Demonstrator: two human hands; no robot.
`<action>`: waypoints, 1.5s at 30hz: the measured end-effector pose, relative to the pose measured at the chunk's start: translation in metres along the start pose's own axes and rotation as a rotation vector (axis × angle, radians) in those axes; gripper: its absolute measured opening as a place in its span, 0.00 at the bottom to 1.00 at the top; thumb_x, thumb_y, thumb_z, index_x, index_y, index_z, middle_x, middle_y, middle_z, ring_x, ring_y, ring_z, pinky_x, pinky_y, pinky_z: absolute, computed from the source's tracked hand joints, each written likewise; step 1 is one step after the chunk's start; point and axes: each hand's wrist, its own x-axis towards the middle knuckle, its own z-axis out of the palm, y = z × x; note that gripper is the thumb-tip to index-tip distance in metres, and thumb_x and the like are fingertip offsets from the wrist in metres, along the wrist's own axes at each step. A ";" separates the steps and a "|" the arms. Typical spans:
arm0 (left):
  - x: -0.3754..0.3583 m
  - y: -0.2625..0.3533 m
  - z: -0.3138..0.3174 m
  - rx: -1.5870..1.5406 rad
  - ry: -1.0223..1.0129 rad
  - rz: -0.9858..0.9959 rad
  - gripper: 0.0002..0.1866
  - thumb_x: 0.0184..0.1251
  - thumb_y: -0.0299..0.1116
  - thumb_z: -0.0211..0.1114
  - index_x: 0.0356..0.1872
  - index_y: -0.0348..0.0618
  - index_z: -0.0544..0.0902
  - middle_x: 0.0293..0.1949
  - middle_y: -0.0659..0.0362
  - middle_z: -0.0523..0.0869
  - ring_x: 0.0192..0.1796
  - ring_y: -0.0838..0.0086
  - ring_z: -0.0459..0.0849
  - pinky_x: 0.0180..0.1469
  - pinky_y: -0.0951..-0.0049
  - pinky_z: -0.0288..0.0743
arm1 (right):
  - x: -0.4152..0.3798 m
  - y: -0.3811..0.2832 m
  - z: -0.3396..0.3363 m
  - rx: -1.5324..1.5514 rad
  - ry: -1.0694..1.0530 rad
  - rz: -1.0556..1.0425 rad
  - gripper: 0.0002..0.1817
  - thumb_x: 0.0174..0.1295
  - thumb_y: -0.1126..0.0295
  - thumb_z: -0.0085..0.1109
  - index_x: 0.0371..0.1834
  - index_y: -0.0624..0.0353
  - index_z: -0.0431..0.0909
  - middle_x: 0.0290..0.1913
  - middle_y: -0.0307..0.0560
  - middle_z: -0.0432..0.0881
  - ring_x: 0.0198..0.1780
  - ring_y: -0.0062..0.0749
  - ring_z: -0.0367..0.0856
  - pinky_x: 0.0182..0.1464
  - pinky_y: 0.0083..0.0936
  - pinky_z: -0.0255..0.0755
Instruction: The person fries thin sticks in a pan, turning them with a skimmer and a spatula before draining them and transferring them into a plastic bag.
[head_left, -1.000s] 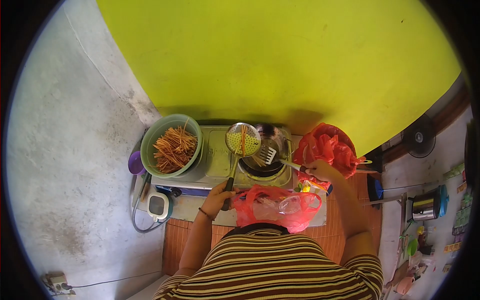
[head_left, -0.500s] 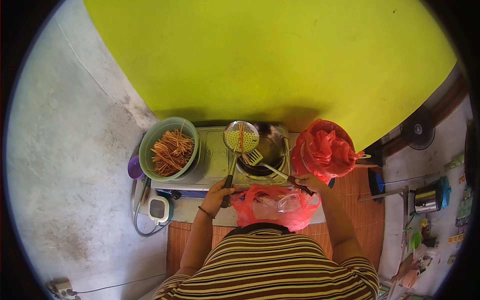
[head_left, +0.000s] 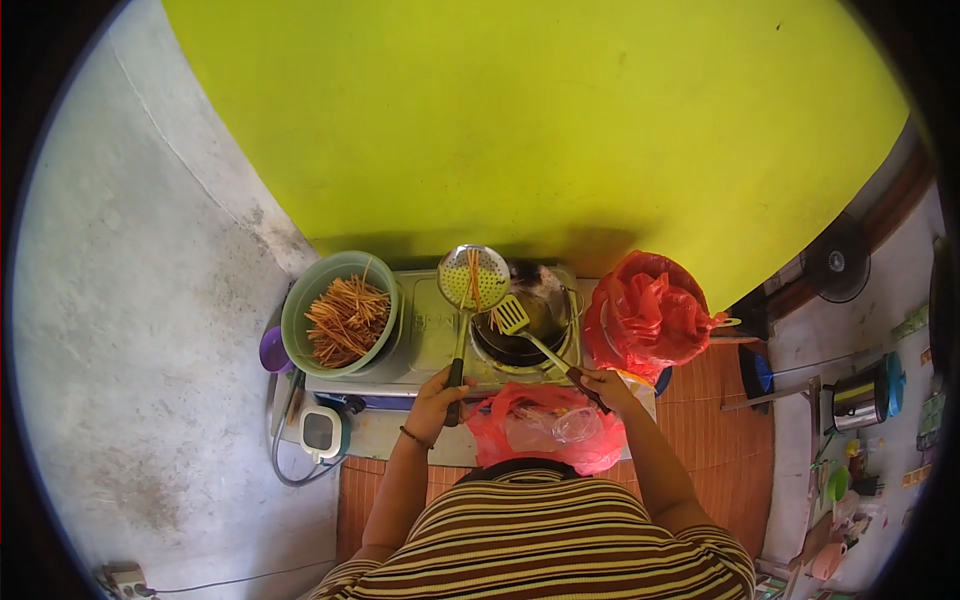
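My left hand (head_left: 438, 402) is wrapped round the black handle of a perforated skimmer (head_left: 463, 289), which carries a few thin brown fried sticks (head_left: 474, 274). My right hand (head_left: 604, 387) grips the dark handle of a slotted spatula (head_left: 513, 316). The spatula's head is at the skimmer's lower right edge, with a few more sticks (head_left: 496, 319) beside it. Both tools overlap the dark pan (head_left: 522, 350) on the gas stove (head_left: 424, 352). On the left, a green basin (head_left: 299, 300) holds a heap of the same fried sticks (head_left: 347, 320).
A red plastic bag (head_left: 652, 310) lines a container right of the stove. Between my arms lies a pinkish-red plastic bag (head_left: 545, 427) with clear plastic in it. Left are a purple cup (head_left: 273, 351), a white-lidded container (head_left: 321, 432) and a hose (head_left: 277, 447). A green wall (head_left: 540, 120) rises behind.
The view has tilted slightly, so the stove and basin sit lower. The skimmer has shifted a little left and away from me; the sticks stay on it. Both hands keep their hold.
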 end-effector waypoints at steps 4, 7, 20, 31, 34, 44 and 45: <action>0.007 -0.012 -0.009 0.018 -0.016 -0.039 0.23 0.62 0.24 0.56 0.59 0.34 0.68 0.42 0.57 0.81 0.21 0.78 0.78 0.23 0.80 0.73 | -0.023 -0.014 -0.001 0.033 0.035 -0.024 0.19 0.67 0.67 0.50 0.61 0.55 0.72 0.25 0.32 0.76 0.17 0.14 0.70 0.19 0.11 0.65; 0.008 -0.015 -0.008 0.052 -0.002 -0.038 0.23 0.61 0.24 0.56 0.59 0.34 0.68 0.42 0.56 0.81 0.21 0.78 0.78 0.23 0.79 0.74 | -0.038 -0.024 -0.003 -0.009 0.088 -0.024 0.20 0.66 0.65 0.51 0.60 0.55 0.73 0.24 0.32 0.75 0.16 0.13 0.69 0.17 0.12 0.63; 0.011 -0.030 0.008 0.090 -0.054 -0.028 0.12 0.61 0.26 0.57 0.47 0.37 0.74 0.29 0.60 0.79 0.21 0.78 0.79 0.24 0.78 0.75 | -0.064 -0.079 0.003 -0.194 0.228 -0.159 0.23 0.61 0.66 0.54 0.60 0.60 0.72 0.26 0.40 0.80 0.16 0.18 0.71 0.19 0.16 0.64; 0.012 -0.055 0.039 -0.048 -0.062 -0.021 0.09 0.63 0.28 0.57 0.43 0.39 0.74 0.24 0.60 0.78 0.21 0.77 0.79 0.25 0.78 0.75 | -0.060 -0.105 0.069 -1.110 0.658 -0.320 0.25 0.53 0.71 0.52 0.58 0.50 0.71 0.35 0.53 0.76 0.34 0.51 0.79 0.37 0.43 0.74; 0.012 -0.060 0.042 -0.064 -0.068 -0.019 0.09 0.64 0.28 0.57 0.43 0.39 0.73 0.23 0.59 0.78 0.22 0.76 0.80 0.25 0.78 0.75 | -0.057 -0.092 0.077 -1.039 0.648 -0.384 0.26 0.52 0.74 0.52 0.59 0.50 0.72 0.33 0.55 0.74 0.36 0.53 0.78 0.37 0.41 0.73; 0.024 -0.069 0.052 -0.184 -0.159 -0.010 0.11 0.65 0.23 0.53 0.48 0.38 0.72 0.43 0.55 0.80 0.43 0.71 0.83 0.43 0.74 0.80 | -0.055 -0.076 0.107 -0.910 0.498 -0.509 0.29 0.51 0.78 0.52 0.61 0.54 0.72 0.32 0.61 0.72 0.37 0.52 0.74 0.41 0.38 0.70; 0.025 -0.071 0.051 -0.199 -0.168 0.008 0.11 0.66 0.22 0.52 0.49 0.38 0.71 0.45 0.54 0.79 0.45 0.71 0.82 0.46 0.73 0.80 | -0.056 -0.075 0.109 -0.888 0.507 -0.520 0.28 0.51 0.79 0.53 0.60 0.54 0.72 0.32 0.62 0.72 0.37 0.52 0.74 0.40 0.37 0.70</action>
